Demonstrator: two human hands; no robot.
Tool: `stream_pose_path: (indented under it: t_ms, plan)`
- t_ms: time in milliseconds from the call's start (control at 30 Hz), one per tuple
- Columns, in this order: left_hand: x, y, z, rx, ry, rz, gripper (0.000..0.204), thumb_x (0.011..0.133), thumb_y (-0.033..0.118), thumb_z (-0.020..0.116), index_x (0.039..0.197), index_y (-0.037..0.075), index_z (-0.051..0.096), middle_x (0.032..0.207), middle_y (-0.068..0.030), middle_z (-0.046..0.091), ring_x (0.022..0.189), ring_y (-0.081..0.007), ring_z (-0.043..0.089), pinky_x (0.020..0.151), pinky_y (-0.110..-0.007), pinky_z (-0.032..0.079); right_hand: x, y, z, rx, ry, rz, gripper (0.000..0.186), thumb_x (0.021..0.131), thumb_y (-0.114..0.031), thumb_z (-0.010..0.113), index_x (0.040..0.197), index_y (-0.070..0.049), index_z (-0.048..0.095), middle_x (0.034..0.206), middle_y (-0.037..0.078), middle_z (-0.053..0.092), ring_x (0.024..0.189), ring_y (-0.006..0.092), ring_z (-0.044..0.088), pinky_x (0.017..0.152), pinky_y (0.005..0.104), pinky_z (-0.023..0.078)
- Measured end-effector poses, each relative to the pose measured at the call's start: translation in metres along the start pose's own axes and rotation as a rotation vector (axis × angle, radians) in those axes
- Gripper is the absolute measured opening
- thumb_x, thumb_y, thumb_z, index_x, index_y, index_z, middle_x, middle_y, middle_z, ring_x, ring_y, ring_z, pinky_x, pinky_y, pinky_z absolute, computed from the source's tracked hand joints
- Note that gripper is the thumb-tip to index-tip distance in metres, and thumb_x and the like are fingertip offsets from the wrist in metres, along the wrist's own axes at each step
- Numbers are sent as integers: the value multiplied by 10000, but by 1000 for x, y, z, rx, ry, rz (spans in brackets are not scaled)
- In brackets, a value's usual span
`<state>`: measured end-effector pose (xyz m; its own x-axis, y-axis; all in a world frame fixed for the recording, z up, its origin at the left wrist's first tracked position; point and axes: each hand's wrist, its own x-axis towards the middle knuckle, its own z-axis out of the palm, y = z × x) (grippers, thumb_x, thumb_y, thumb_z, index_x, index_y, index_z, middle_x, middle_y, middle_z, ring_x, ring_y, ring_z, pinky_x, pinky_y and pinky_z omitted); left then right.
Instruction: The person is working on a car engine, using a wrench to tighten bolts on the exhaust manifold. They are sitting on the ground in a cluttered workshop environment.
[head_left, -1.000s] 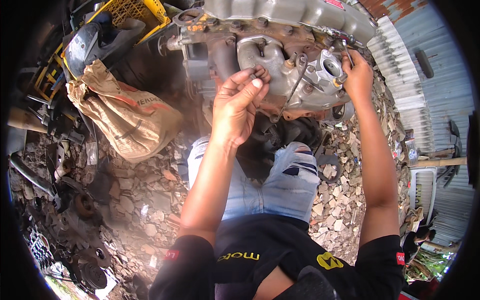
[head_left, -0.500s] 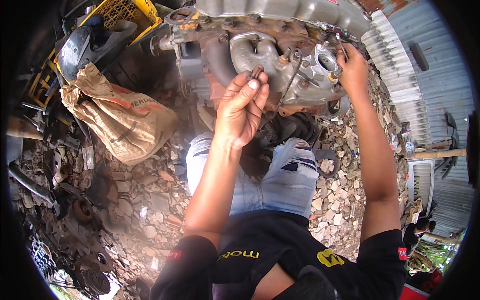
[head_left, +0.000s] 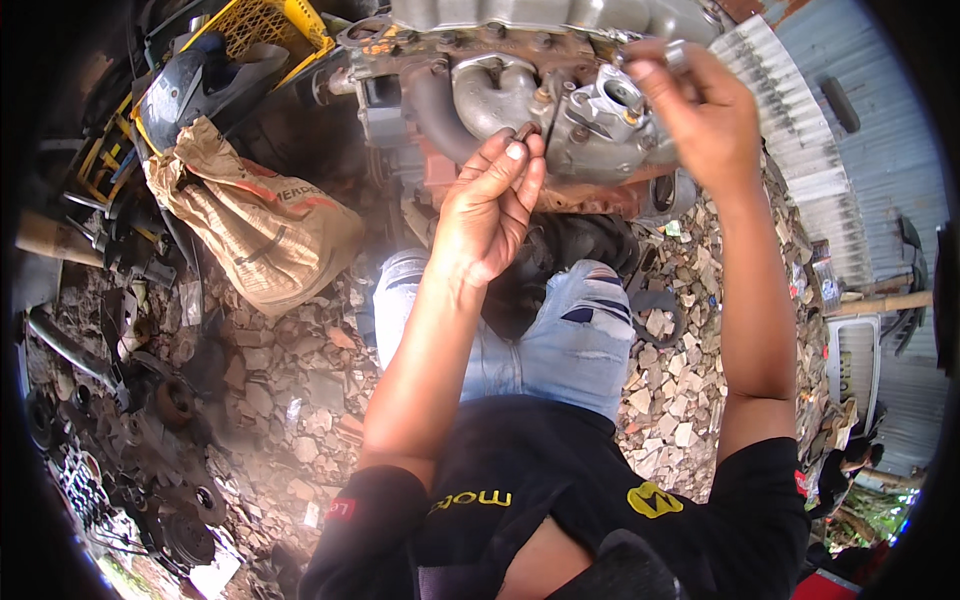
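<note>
A greasy engine [head_left: 440, 110] fills the top centre, with a grey cast manifold [head_left: 485, 105] and a flanged housing [head_left: 595, 140] on its side. My left hand [head_left: 480, 205] is closed, pinching a small rusty bolt [head_left: 525, 133] between thumb and fingertips in front of the manifold. At the housing's upper right, my right hand [head_left: 710, 125] is blurred, its fingers curled on a silver metal tool [head_left: 674, 56] that is too smeared to make out fully.
A woven sack [head_left: 250, 235], yellow crate [head_left: 300, 25] and dark plastic panel [head_left: 170, 105] lie at left, above scrap metal parts [head_left: 180, 510]. Broken rubble [head_left: 670, 400] covers the ground. Corrugated sheets [head_left: 860, 150] line the right; another person [head_left: 842, 470] is at lower right.
My right hand has risen and turned over with the tool, lifting it from where it sat on the engine. My left hand has risen slightly, still pinching the bolt.
</note>
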<state>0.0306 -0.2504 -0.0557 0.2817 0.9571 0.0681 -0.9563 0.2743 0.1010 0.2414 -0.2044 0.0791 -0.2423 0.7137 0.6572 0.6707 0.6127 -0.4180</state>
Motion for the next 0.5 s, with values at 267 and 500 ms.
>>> stream_pose_path:
  t_ms: [267, 500]
  plan:
    - [-8, -21, 13, 112, -19, -8, 175, 1021, 50, 623, 1194, 19, 631, 1191, -106, 711, 1095, -201, 706, 961, -310, 611, -16, -30, 21, 180, -460, -101, 176, 927, -114, 730, 1060, 0, 750, 985, 84, 725, 908, 174, 686, 798, 328, 534]
    - [-14, -22, 20, 196, 5, -15, 160, 1040, 109, 617, 1186, 46, 632, 1153, -124, 722, 1055, -200, 718, 912, -337, 618, -24, -30, 16, 404, -430, 479, 184, 985, -192, 718, 1012, -12, 747, 810, -7, 703, 601, 0, 513, 516, 197, 394]
